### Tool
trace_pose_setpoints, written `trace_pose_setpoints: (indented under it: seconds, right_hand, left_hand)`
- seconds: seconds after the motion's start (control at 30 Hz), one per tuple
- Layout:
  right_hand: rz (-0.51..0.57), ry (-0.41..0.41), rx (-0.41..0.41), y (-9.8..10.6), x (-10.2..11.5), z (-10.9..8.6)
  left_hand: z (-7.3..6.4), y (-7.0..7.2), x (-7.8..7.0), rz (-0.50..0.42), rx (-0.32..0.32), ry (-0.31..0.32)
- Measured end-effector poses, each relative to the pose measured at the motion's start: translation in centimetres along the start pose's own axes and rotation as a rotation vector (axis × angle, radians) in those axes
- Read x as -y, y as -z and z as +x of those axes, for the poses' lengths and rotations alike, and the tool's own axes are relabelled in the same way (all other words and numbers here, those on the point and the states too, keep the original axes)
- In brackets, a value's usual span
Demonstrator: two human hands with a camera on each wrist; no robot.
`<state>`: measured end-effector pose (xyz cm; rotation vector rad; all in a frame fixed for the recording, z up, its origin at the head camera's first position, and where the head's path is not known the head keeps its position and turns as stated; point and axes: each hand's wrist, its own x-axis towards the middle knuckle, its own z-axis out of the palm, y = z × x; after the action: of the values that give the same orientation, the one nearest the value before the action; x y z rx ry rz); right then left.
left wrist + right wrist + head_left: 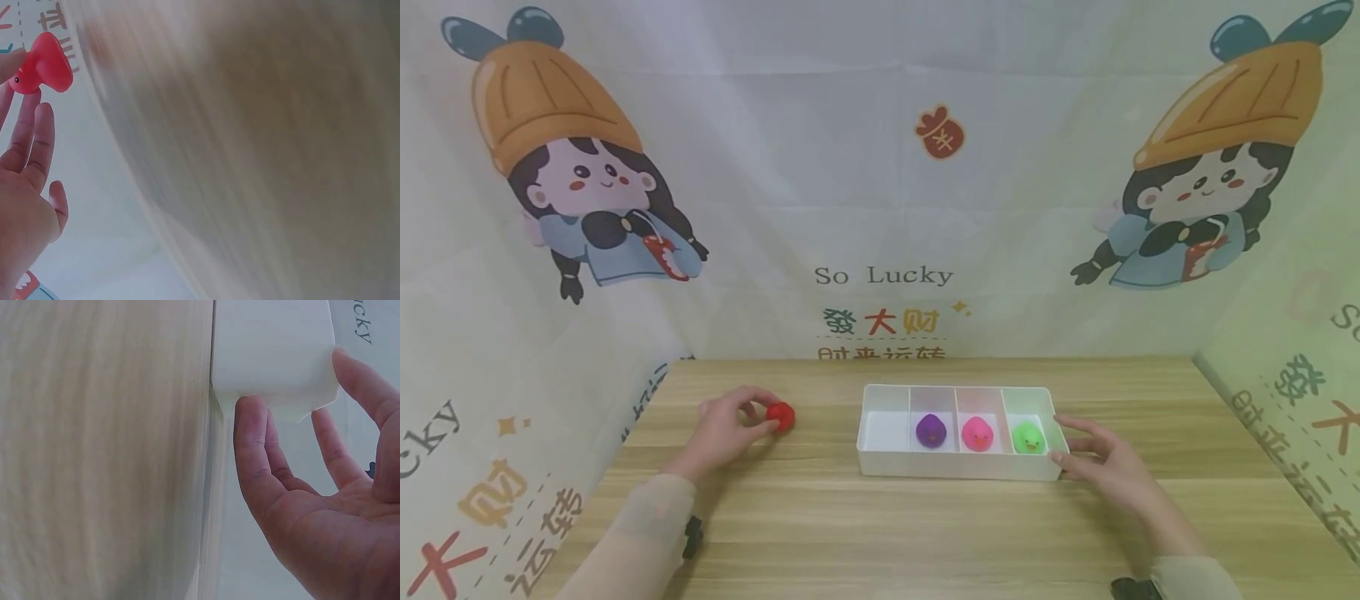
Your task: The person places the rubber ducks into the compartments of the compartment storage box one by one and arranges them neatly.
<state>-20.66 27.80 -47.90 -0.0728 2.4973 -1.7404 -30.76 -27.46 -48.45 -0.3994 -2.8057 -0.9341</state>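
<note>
My left hand [730, 429] pinches a small red rubber duck [782, 416] between thumb and fingertips, over the left part of the table. In the left wrist view, the red duck [51, 62] shows its round base and one dark eye. A white divided box [955, 465] stands to the right, with four compartments in a row. From left to right, a purple duck [931, 431], a pink duck [977, 433] and a green duck [1028, 437] sit in its three right-hand compartments. My right hand [1108, 462] holds the box's right end, thumb at the near corner and fingers at the far one.
The wooden table [850, 542] runs back to a printed cloth [880, 167], which also hangs along both sides. Dark wrist straps [693, 537] show at both sleeves. Bare wood lies between the red duck and the box.
</note>
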Motion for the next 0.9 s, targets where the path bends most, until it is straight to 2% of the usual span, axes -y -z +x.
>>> trace_pose_setpoints:
  seconds: [0.4,0.67,0.9]
  right_hand:
    - [-0.012,-0.005,0.002,0.2,0.0,0.1]
    - [-0.006,-0.002,0.003,0.1,0.0,0.1]
    - [0.016,0.002,-0.008,0.0,-0.2,0.2]
  left_hand:
    - [0.6,-0.5,-1.4,-0.047,0.008,-0.008]
    - [0.8,-0.3,-2.6,-0.077,0.008,0.0]
    - [1.1,-0.9,-4.1,-0.126,0.021,0.006]
